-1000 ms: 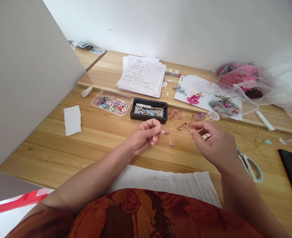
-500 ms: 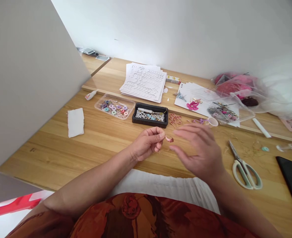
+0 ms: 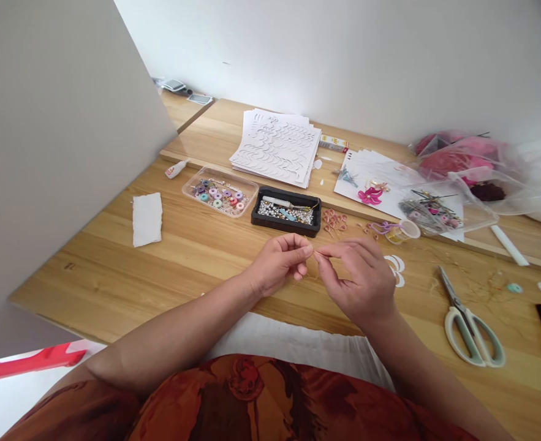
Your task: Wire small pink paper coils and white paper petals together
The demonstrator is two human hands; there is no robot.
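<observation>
Head view: both hands sit close together above the near edge of the wooden table, fingertips almost meeting. The left hand and right hand each pinch narrowly at a thin strand, too fine to identify, held in the small gap between them. Both forearms cross the table's near edge, which runs just below the wrists. Directly ahead of the hands lie a black tray of pearl beads and a cluster of pink paper coils, both near the fingertips. Bare wood stretches left of the left hand to a torn white paper pad. Just right of the right hand lie white paper petals, with open wood beyond them before green-handled scissors. A clear box of colored spools stands ahead and left.
</observation>
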